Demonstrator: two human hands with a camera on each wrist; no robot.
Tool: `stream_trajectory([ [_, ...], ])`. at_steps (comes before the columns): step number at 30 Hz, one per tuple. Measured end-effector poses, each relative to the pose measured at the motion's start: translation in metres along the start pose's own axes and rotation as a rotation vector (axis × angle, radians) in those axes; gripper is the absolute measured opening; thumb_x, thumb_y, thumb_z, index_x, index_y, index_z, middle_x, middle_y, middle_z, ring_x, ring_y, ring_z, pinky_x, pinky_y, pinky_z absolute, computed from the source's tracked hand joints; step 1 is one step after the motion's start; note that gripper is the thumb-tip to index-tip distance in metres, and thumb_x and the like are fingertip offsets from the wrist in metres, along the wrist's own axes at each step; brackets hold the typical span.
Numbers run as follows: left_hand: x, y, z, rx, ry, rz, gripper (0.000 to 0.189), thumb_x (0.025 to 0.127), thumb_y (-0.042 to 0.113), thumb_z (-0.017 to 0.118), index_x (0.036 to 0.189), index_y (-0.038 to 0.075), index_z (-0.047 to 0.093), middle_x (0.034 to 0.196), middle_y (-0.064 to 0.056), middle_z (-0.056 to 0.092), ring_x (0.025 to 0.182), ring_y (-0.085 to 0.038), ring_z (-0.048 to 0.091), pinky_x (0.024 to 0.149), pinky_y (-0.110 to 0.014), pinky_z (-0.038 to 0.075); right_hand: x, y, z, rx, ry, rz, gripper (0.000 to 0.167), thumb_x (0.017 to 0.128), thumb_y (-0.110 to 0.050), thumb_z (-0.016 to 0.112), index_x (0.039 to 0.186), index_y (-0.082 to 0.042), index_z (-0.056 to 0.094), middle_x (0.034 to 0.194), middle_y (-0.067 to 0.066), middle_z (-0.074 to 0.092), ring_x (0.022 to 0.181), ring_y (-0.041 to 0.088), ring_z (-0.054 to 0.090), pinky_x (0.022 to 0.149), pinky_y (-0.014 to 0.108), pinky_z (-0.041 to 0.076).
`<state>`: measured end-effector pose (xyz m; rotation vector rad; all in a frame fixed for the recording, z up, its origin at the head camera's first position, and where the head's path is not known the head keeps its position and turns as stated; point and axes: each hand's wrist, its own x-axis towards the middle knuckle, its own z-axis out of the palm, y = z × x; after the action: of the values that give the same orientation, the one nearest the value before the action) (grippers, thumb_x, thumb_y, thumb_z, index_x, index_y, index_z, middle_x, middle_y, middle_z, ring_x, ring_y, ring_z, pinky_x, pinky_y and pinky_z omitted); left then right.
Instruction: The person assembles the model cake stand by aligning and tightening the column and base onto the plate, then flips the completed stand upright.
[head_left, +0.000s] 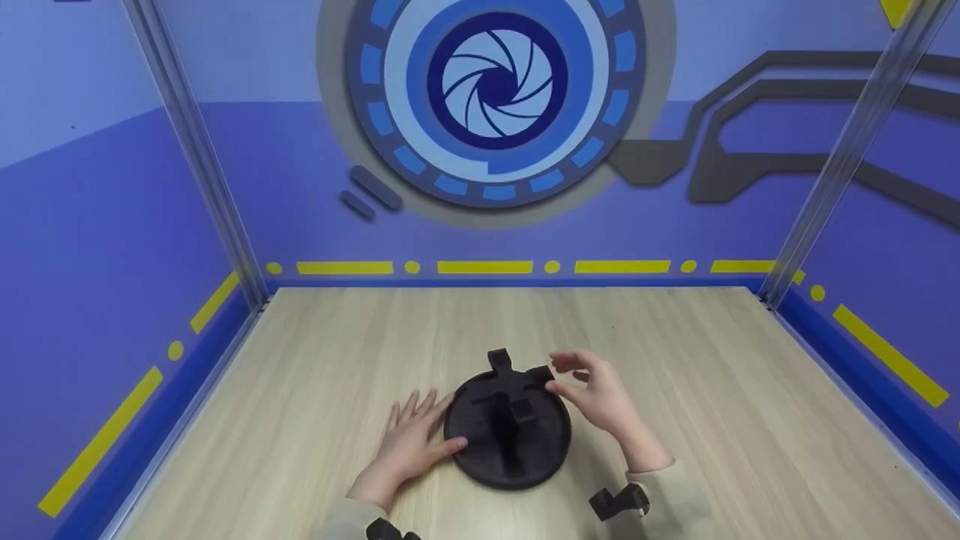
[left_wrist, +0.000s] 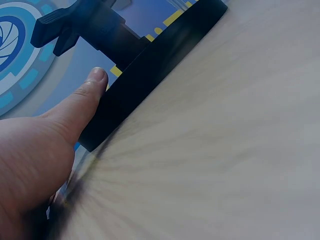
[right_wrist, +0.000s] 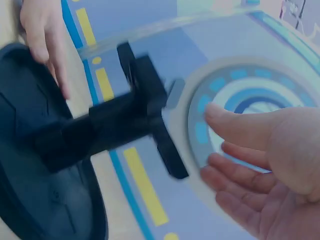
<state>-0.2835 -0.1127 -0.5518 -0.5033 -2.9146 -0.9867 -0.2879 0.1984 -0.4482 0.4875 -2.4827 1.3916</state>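
Note:
A black round base [head_left: 544,450] lies flat on the table, with a short thick post [left_wrist: 120,42] rising from its middle. On top of the post is a pronged knob [head_left: 514,386] whose arms spread outward. My left hand [head_left: 411,446] rests at the base's left edge, fingers straight and spread beside the rim, thumb laid over the rim. To the right of the knob, my right hand [head_left: 604,394] hovers with thumb and fingers loosely bent. In the right wrist view a gap shows between its fingertips [right_wrist: 215,112] and the nearest prong [right_wrist: 172,152].
The light wooden table [head_left: 337,337] is enclosed by blue wall panels [head_left: 270,187] at the back and sides. Metal corner posts [head_left: 206,157] stand at the back. Black wrist mounts [head_left: 619,501] sit on the sleeves.

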Motion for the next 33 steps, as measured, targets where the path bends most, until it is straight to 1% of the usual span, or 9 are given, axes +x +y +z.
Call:
stream_trajectory([
  [3,0.000,0.000,0.000,-0.004,-0.003,-0.001,0.086,0.090,0.064,0.067,0.158,0.018,0.042,0.166,-0.023,0.032,0.157,-0.050,0.017,0.127,-0.071,0.003,0.003,0.012,0.001,0.049,-0.012,0.025,0.036,0.091,-0.006,0.077,0.125,0.001,0.068,0.122,0.019,0.073,0.119,0.037,0.068,0.108,0.058,0.053],
  [7,0.001,0.000,0.001,-0.011,-0.009,-0.009,0.086,0.090,0.064,0.067,0.159,0.020,0.041,0.167,-0.022,0.032,0.158,-0.050,0.015,0.127,-0.070,0.001,0.006,0.027,0.004,0.152,-0.109,0.030,0.040,0.098,-0.004,0.068,0.135,0.007,0.060,0.136,0.028,0.064,0.130,0.044,0.060,0.112,0.056,0.050],
  [9,0.001,0.000,0.001,-0.015,-0.012,-0.013,0.086,0.090,0.064,0.066,0.159,0.020,0.041,0.167,-0.022,0.031,0.158,-0.049,0.015,0.128,-0.069,0.000,0.007,0.034,0.006,0.190,-0.154,0.014,0.042,0.100,-0.003,0.064,0.139,0.010,0.055,0.140,0.031,0.060,0.134,0.047,0.056,0.113,0.048,0.051],
  [11,0.001,-0.001,0.001,-0.017,-0.016,-0.018,0.086,0.090,0.065,0.066,0.159,0.021,0.041,0.167,-0.021,0.031,0.158,-0.049,0.014,0.128,-0.069,0.000,0.007,0.039,0.007,0.208,-0.189,-0.004,0.044,0.101,-0.002,0.060,0.142,0.012,0.052,0.143,0.032,0.057,0.136,0.048,0.053,0.113,0.035,0.052],
  [13,0.002,-0.001,0.001,-0.020,-0.013,-0.015,0.087,0.089,0.065,0.066,0.159,0.020,0.041,0.167,-0.022,0.031,0.158,-0.049,0.014,0.128,-0.069,0.000,0.008,0.043,0.008,0.213,-0.208,-0.015,0.044,0.102,-0.002,0.059,0.143,0.012,0.050,0.145,0.031,0.057,0.138,0.046,0.052,0.110,0.022,0.051],
  [16,0.002,-0.002,0.002,-0.019,-0.011,-0.013,0.087,0.089,0.065,0.066,0.159,0.020,0.041,0.167,-0.022,0.031,0.158,-0.049,0.015,0.128,-0.069,0.000,0.008,0.046,0.010,0.229,-0.222,-0.007,0.044,0.103,-0.002,0.058,0.143,0.012,0.051,0.145,0.029,0.058,0.138,0.040,0.054,0.105,0.012,0.048],
  [18,0.002,-0.002,0.002,-0.018,-0.009,-0.011,0.087,0.089,0.065,0.067,0.159,0.020,0.041,0.167,-0.022,0.031,0.158,-0.049,0.015,0.127,-0.070,0.001,0.008,0.047,0.010,0.243,-0.227,0.005,0.043,0.102,-0.001,0.058,0.143,0.012,0.052,0.144,0.029,0.058,0.137,0.038,0.055,0.104,0.011,0.048],
  [25,0.003,-0.002,0.002,-0.018,-0.013,-0.011,0.087,0.089,0.065,0.067,0.159,0.019,0.041,0.167,-0.023,0.031,0.158,-0.050,0.015,0.127,-0.070,0.001,0.008,0.048,0.004,0.222,-0.242,0.022,0.041,0.101,-0.005,0.062,0.139,0.009,0.057,0.139,0.029,0.062,0.129,0.042,0.061,0.100,0.014,0.052],
  [33,0.003,-0.001,0.001,-0.006,-0.012,-0.013,0.086,0.090,0.064,0.066,0.159,0.019,0.041,0.167,-0.022,0.031,0.158,-0.049,0.015,0.128,-0.069,0.002,0.008,0.049,-0.005,0.222,-0.284,0.056,0.041,0.098,-0.009,0.069,0.135,0.007,0.061,0.134,0.029,0.066,0.115,0.018,0.070,0.091,0.015,0.056],
])
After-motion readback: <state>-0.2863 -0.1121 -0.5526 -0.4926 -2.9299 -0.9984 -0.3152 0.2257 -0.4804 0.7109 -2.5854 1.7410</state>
